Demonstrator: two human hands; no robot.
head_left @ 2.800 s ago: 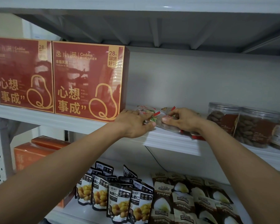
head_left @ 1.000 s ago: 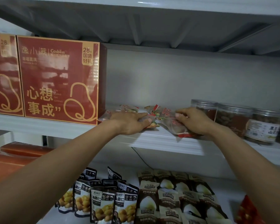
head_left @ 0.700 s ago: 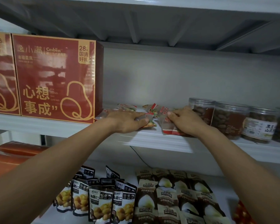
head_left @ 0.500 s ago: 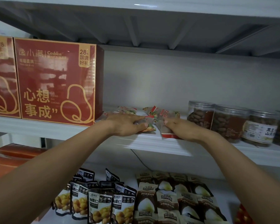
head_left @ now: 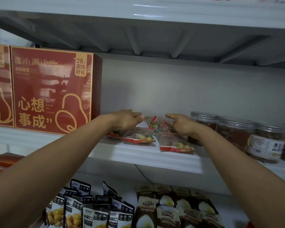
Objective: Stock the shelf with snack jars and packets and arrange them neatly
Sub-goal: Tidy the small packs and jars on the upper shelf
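One wide-angle view, worn on the person's head, faces the shelving straight on from close range. Both forearms run in from the lower corners to the left grip [head_left: 128,120] and right grip [head_left: 179,123] near the frame's middle. The lens sits slightly above the middle shelf [head_left: 146,156] under the grips. Above them it looks up at the ribbed underside of the upper shelf [head_left: 138,38], and below them it looks down onto the lower shelf [head_left: 127,185]. Shelf edges bow toward the borders.
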